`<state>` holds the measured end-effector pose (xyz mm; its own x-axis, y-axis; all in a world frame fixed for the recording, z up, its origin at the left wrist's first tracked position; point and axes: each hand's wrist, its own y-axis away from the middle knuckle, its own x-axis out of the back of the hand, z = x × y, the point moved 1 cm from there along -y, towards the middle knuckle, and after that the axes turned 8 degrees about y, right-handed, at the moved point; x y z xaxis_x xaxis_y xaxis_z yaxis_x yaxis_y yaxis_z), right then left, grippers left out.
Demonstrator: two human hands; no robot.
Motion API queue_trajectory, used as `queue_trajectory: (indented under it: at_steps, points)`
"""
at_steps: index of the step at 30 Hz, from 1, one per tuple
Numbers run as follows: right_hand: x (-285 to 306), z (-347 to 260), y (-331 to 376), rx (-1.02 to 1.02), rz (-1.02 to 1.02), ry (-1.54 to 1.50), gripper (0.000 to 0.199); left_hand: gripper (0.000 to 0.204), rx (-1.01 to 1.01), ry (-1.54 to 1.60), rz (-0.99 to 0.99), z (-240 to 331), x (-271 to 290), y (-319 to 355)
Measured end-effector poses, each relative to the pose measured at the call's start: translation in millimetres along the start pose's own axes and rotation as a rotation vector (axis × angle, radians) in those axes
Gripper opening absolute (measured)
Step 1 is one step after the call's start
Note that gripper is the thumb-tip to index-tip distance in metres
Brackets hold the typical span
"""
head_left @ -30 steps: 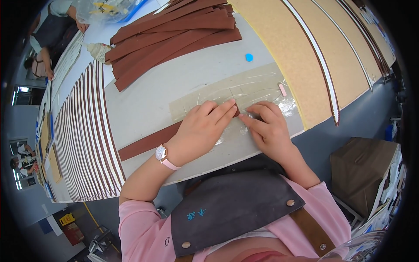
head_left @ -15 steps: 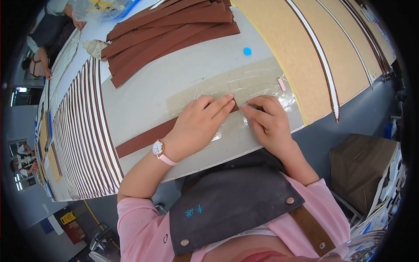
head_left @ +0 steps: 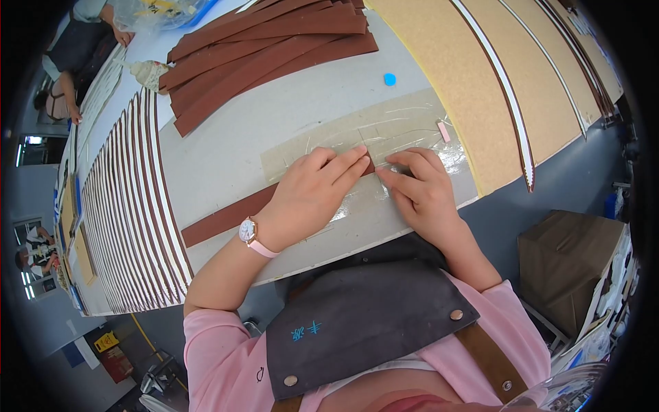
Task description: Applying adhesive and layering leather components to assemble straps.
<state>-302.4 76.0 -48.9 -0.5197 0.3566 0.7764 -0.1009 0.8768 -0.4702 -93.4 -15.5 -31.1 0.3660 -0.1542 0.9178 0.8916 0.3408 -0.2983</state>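
A long reddish-brown strip [head_left: 230,218] lies slantwise across the pale work board [head_left: 226,165], its right end on a clear shiny sheet [head_left: 405,123] marked with thin lines. My left hand [head_left: 312,189], a watch on its wrist, rests flat over the strip, fingers stretched and pressing near that end. Just to the right, my right hand [head_left: 425,185] has curled fingers, with thumb and fingertips drawn in at the strip's tip. Whatever lies between those fingertips is too small to make out.
Beyond my hands lies a pile of brown strips [head_left: 274,55], with a small blue disc [head_left: 390,79] and a pink piece [head_left: 443,132] nearby. Striped rows [head_left: 130,206] cover the left. On the right, a tan board [head_left: 473,89] bears long thin strips. Another person's hand [head_left: 123,37] shows at far left.
My right fingertips have shifted slightly left, up to the strip's end. My left hand stays in place on the strip.
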Motion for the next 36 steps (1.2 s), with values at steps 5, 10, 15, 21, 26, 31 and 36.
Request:
queue_trajectory:
  at_steps: [5,10,15,21,26,31,36]
  points:
    - [-0.2,-0.8,0.4,0.012,-0.013,0.03,0.033,0.051,-0.001,0.003,0.0,-0.9,-0.6,0.9]
    - [-0.5,-1.9,0.0,0.028,-0.005,0.057,0.034,0.051,-0.005,0.003,0.004,-1.3,-1.1,1.6]
    - [1.0,-3.3,-0.8,0.032,-0.011,0.066,0.034,0.051,0.003,0.011,0.006,-1.6,-1.4,1.9]
    - [1.0,-3.4,-0.5,0.024,-0.02,0.066,0.034,0.05,0.009,0.017,0.012,-0.8,-0.4,0.7]
    - [0.6,-3.1,-0.1,0.024,-0.018,0.063,0.034,0.05,-0.001,0.013,0.025,0.2,-0.4,0.1]
    - [0.4,-4.9,-0.5,0.033,-0.018,0.074,0.036,0.052,0.042,-0.027,-0.015,4.7,-0.4,0.6]
    - [-0.5,-6.8,-1.5,0.042,-0.021,0.101,0.036,0.053,0.049,-0.026,-0.016,5.4,0.2,1.3]
